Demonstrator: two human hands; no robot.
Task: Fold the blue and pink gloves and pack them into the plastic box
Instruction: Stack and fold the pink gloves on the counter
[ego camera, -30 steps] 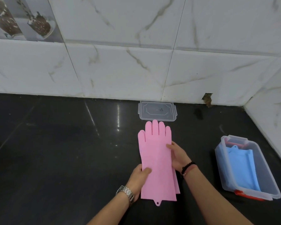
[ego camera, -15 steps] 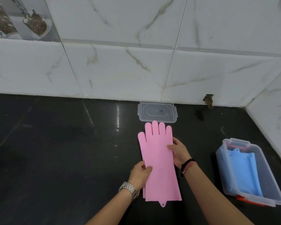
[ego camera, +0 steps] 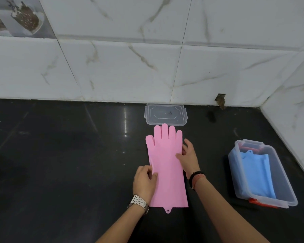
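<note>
Since a moment ago the pink glove (ego camera: pixel 167 163) has been straightened. A bit of a second pink layer stuck out at its near edge before, and now that edge is one even line. The left hand (ego camera: pixel 144 179) has slid a little to the left.

The pink glove lies flat on the black counter (ego camera: pixel 60 163), in the middle, with its fingers pointing to the far wall (ego camera: pixel 130 67). The left hand grips the glove's left edge, with the thumb on top and the fingers curled at the side. The right hand (ego camera: pixel 189 157) grips the right edge, a bit farther away, with its thumb on the glove and its fingers bent against the side. A watch (ego camera: pixel 139 203) is on the left wrist and a dark bead band (ego camera: pixel 195 176) is on the right wrist.

Just past the glove's fingertips lies a clear lid (ego camera: pixel 165 114), close to the wall. The longest fingertip looks like it touches the lid's near edge.

To the right, well apart from the glove, sits a clear box (ego camera: pixel 279 172). A blue glove (ego camera: pixel 256 172) lies inside it. The box has a red clip (ego camera: pixel 253 201) at its near end. Bare black counter lies between the pink glove and the box.
</note>
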